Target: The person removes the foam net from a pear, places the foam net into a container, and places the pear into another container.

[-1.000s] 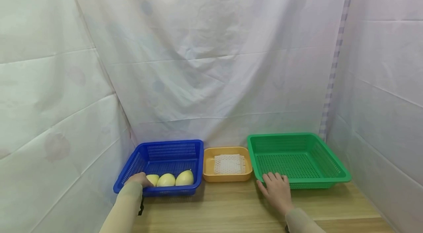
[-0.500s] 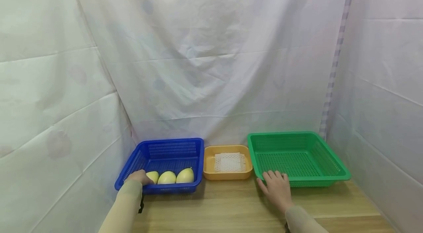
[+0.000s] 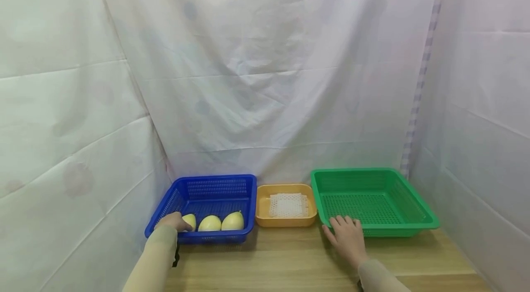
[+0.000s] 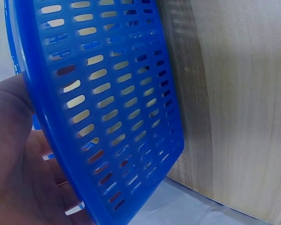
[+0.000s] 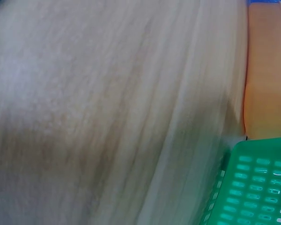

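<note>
In the head view, three pale yellow pears line the near side of the blue basket (image 3: 215, 237). My left hand (image 3: 173, 222) reaches over the front left rim and grips the leftmost pear (image 3: 189, 221), covering part of it. The middle pear (image 3: 210, 223) and the right pear (image 3: 233, 221) lie beside it. In the left wrist view, the thumb and fingers of the left hand (image 4: 33, 173) pass behind the slotted wall, and pale fruit shows through the slots. My right hand (image 3: 347, 239) rests with relaxed fingers at the near left rim of the green basket (image 3: 397, 226).
Between the baskets stands an orange tray (image 3: 285, 222) holding white foam netting (image 3: 288, 205). The baskets and tray stand on a wooden table (image 3: 265, 260). White cloth (image 3: 265, 76) hangs behind them and on both sides.
The leftmost pear has turned slightly and shifted left under my left hand, opening a small gap to the middle pear. My right hand stays at the green rim.
</note>
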The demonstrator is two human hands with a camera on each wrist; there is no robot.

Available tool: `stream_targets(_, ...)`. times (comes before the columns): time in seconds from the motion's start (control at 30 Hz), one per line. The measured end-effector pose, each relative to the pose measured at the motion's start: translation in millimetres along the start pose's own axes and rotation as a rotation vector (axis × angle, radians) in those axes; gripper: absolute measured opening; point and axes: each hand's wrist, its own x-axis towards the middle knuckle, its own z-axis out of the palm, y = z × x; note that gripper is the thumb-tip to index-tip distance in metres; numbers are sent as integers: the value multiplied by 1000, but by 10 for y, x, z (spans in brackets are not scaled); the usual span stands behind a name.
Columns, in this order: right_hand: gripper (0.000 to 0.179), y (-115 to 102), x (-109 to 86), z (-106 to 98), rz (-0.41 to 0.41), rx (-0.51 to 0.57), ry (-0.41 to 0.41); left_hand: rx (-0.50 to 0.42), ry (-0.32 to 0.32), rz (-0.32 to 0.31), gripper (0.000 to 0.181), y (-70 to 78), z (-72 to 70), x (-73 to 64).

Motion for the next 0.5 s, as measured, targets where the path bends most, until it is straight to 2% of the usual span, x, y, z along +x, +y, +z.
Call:
stream_targets(0.23,26,21,-10,19,46,10,-101,-1,3,11,57,15,18,63)
stream_targets(0.5,32,48,-23,21,75,13,-122,-15,39,16,73,42,37,123)
